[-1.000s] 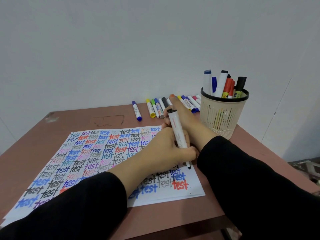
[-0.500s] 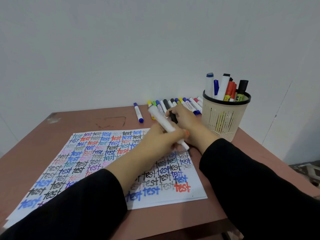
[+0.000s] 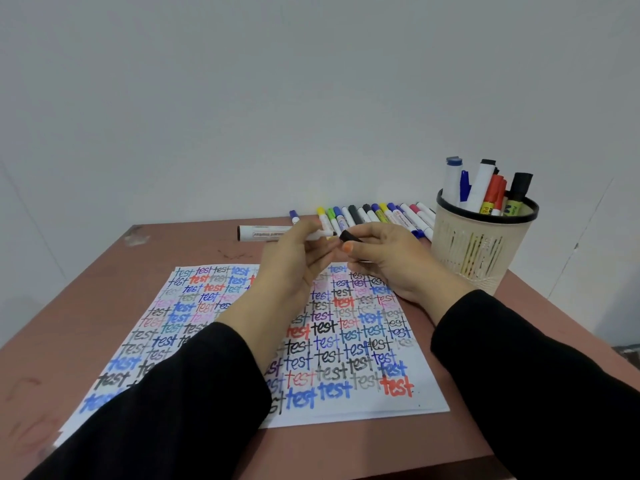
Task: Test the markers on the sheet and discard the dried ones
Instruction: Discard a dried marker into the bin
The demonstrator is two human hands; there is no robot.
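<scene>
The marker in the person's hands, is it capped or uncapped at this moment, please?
Uncapped: the left hand holds the white marker with its tip bare, and the right hand holds the black cap just off it.

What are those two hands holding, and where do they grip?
Left hand holds a white marker near its tip end; right hand pinches its black cap.

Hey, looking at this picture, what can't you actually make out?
Head view only:
- Marker label: too small and blurred to read.
- Sheet middle and left rows: covered by the arms and left hand.
- Cap: mostly hidden in the right hand.
- Cup contents: only the marker tops show above the rim.
</scene>
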